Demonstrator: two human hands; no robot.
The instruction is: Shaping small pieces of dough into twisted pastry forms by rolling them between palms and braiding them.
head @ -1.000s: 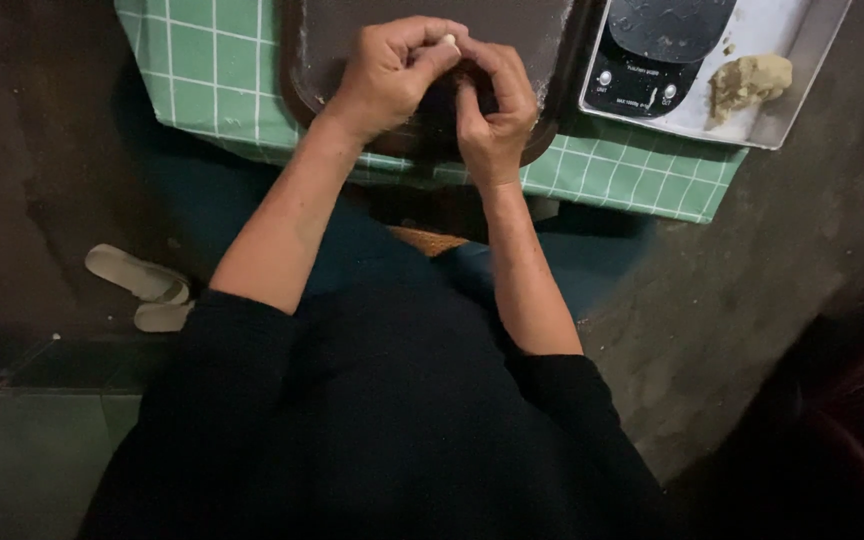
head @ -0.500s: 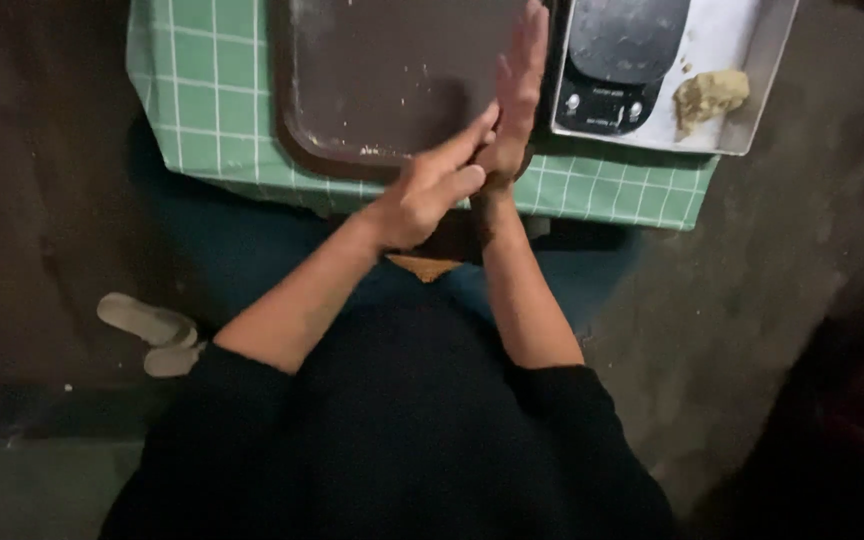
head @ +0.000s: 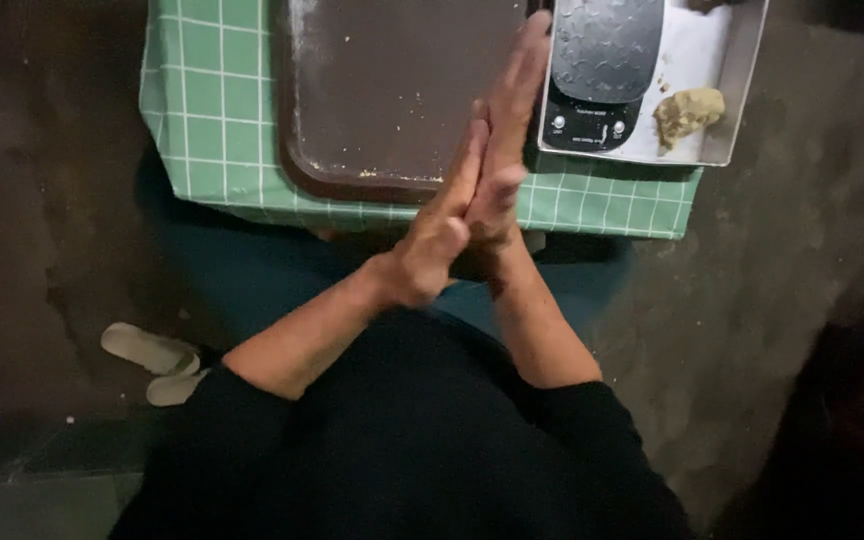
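Looks like the palm-to-palm rolling or pressing step. The left hand (head: 444, 222) and right hand (head: 504, 140) are flat against each other, fingers straight and closed side by side, not curled around anything. The right fingertips reach further out than the left. I can't tell if there's anything squashed between the palms, since nothing pokes out.

The hands sit over the near right corner of the brown tray (head: 392, 90), which lies on the desk's green checked cloth (head: 202, 120). Just right of it is a kitchen scale (head: 600, 70) in a shallow metal pan (head: 744, 90), with a lump of dough (head: 689, 110) next to the scale.

My guess is the next bit calls for keeping the palms over the brown tray and parting them gently, so anything inside lands on it and not on the floor (head: 42, 200).
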